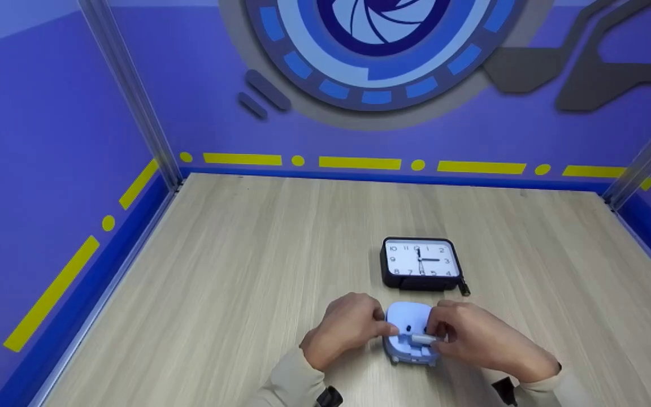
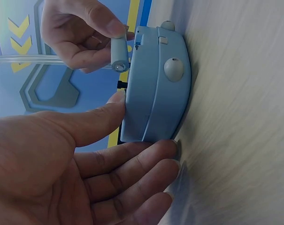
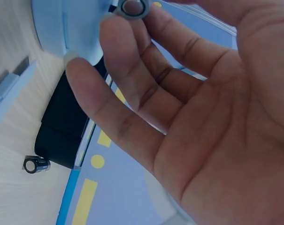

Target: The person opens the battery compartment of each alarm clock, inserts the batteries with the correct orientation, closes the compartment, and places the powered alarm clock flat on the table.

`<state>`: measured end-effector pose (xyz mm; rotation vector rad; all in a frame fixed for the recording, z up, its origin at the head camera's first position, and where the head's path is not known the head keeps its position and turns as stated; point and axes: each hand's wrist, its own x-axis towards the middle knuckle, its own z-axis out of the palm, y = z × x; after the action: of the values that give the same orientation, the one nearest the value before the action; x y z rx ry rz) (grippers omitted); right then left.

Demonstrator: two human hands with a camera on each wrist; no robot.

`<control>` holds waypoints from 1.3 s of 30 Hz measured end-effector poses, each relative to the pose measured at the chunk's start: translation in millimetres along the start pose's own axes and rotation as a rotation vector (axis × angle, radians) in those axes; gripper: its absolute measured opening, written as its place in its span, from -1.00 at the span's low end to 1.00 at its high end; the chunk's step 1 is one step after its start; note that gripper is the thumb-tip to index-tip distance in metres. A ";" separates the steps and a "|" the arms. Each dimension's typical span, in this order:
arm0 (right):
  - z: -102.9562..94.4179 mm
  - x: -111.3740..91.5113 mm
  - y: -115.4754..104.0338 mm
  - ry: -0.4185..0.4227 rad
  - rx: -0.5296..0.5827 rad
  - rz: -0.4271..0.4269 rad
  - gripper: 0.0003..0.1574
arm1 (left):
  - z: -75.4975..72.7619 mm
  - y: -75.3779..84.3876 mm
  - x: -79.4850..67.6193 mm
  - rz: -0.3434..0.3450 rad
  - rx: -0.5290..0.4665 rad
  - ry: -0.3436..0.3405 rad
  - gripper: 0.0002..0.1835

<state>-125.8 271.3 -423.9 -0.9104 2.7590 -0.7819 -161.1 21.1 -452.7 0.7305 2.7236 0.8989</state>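
Observation:
A small light blue alarm clock (image 1: pixel 407 314) lies on its face on the table, its back with small black knobs turned up. My left hand (image 1: pixel 351 322) grips its left edge, thumb on the back and fingertips low along the side in the left wrist view. Between the thumb and fingers of my right hand (image 1: pixel 472 333) is a battery (image 2: pixel 119 54), pinched over the lower part of the clock's back, with one end facing the left wrist camera. The right hand's other fingers spread beside the clock in the right wrist view.
Just behind stands a black rectangular clock (image 1: pixel 421 263) with a white dial, tilted back. A second battery (image 1: pixel 464 288) lies by its right corner. In the right wrist view, a light blue flat piece (image 3: pixel 10 93) shows at the left edge. Patterned blue walls (image 1: pixel 359 141) enclose the table.

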 end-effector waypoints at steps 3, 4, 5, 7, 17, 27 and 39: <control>2.4 0.5 -0.9 0.004 -0.009 -0.006 -0.73 | 0.0 0.0 0.1 0.002 0.004 0.001 -0.71; 3.1 0.5 -1.0 0.007 -0.011 -0.012 -0.73 | 0.0 0.0 0.2 0.002 0.006 0.001 -0.71; 3.8 0.5 -1.1 0.012 -0.013 -0.017 -0.72 | 0.0 0.0 0.3 0.002 0.010 0.000 -0.71; 4.9 0.6 -1.2 0.015 -0.016 -0.021 -0.72 | -0.1 -0.2 0.4 0.001 0.014 -0.003 -0.71; 9.2 3.0 -2.3 0.015 -0.015 -0.029 -0.75 | -0.7 1.4 1.3 -0.009 0.032 -0.013 -0.71; 0.9 -1.1 1.9 -0.063 0.074 -0.005 -0.86 | -1.9 2.3 1.7 -0.027 0.014 -0.027 -0.71; -1.8 -1.3 8.8 -0.076 0.136 -0.002 -0.80 | -1.1 1.5 1.3 -0.018 0.004 -0.004 -0.71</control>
<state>-129.8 278.9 -427.0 -0.8977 2.6034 -0.9034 -162.0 22.3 -450.9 0.7060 2.7248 0.8872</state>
